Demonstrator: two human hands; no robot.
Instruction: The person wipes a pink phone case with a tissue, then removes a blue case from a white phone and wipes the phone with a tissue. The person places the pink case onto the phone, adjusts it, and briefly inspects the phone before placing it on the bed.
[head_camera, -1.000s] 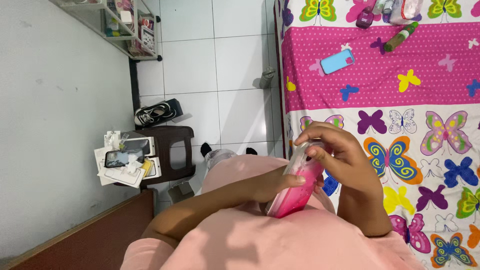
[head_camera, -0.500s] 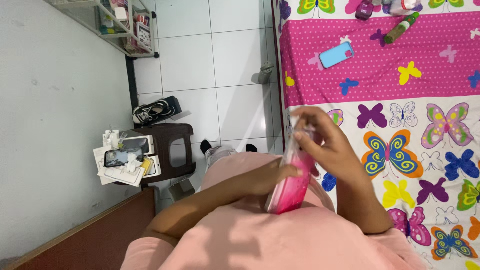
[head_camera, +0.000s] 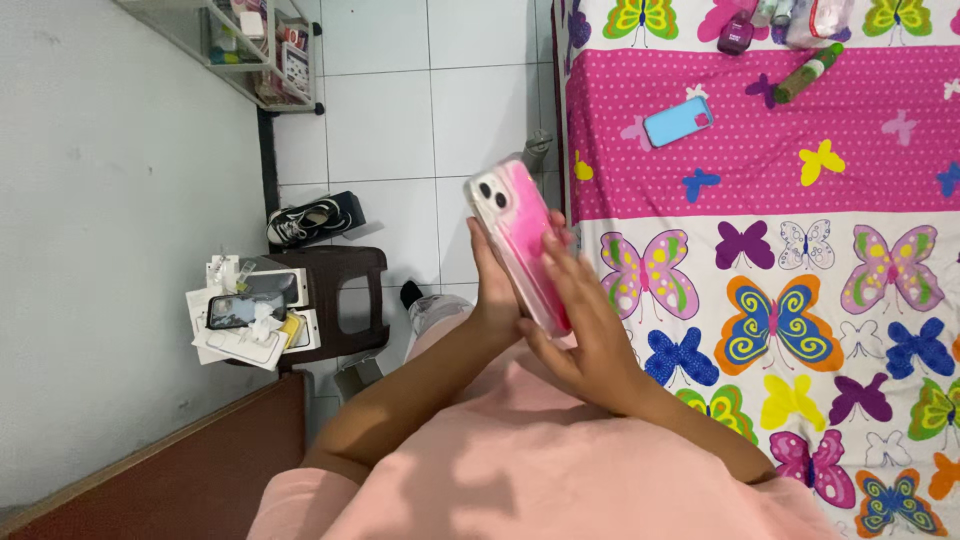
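Phone in a pink-and-clear case (head_camera: 517, 243) raised between both hands, camera lenses at the top end, back turned toward the viewer, tilted with its upper end leaning away from the bed. Gripped from behind by the left hand (head_camera: 493, 290), fingers wrapped along the far edge; pressed from the near side by the right hand (head_camera: 580, 330), fingers (head_camera: 556, 262) spread flat over the case's lower half, closed on it. Below the grip, pink sleeves and a pink shirt (head_camera: 520, 450). Just right of the grip, a bedsheet (head_camera: 800, 290) printed with bright butterflies, crossed higher up by a magenta dotted band. Well above and right of the grip on that band, a light-blue phone case (head_camera: 677, 121) lying flat, a green bottle (head_camera: 805, 73) on its side, and a small purple bottle (head_camera: 735, 32) near the top edge. Left of the grip, white floor tiles (head_camera: 380, 120), a dark brown plastic stool (head_camera: 345, 300) bearing opened white phone boxes (head_camera: 250, 325), rectangular, with a dark handset (head_camera: 237, 313) resting on them and loose white papers around. Above the stool, a pair of dark sneakers (head_camera: 310, 222). Farther up-left, a wire rack (head_camera: 250, 45) stocked with small coloured packages, labels too small to make out.
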